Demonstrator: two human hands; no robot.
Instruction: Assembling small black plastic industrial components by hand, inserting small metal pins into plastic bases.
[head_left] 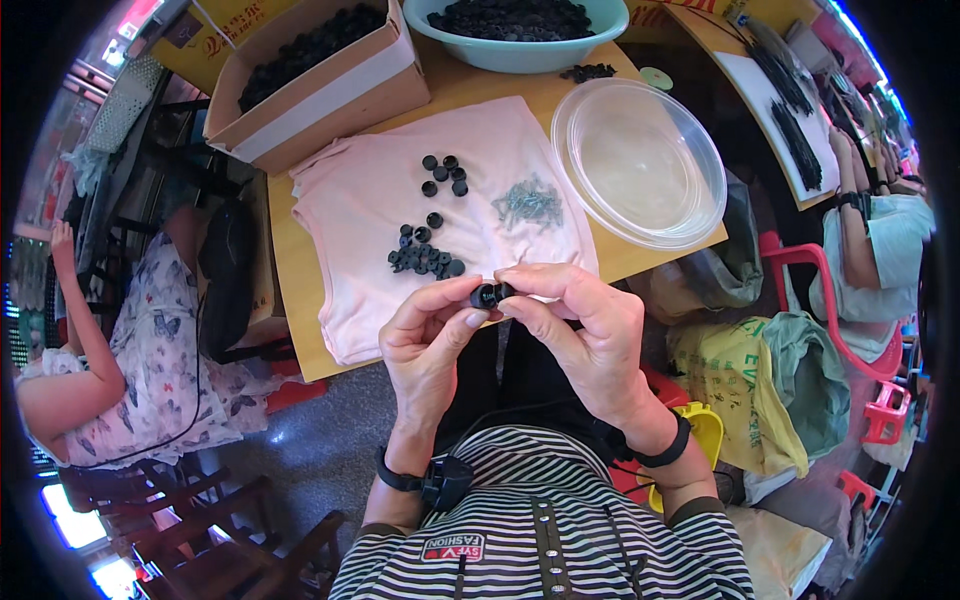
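Parts (485,296): small, black, probably light, stiff and a little slick — best pinched by the rims.
Left hand (428,330): thumb and fingers pinching one side.
Right hand (592,325): pinching the other.
Place: between both hands' fingertips, by the cloth's (370,200) near edge — loose caps (441,174) beyond.

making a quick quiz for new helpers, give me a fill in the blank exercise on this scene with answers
1. The left hand and right hand hold small round parts that are ____ in colour.
2. The cloth under the loose black pieces is ____ in colour.
3. The cardboard box stands to the ____ of the light-blue basin.

Missing words: black; pink; left
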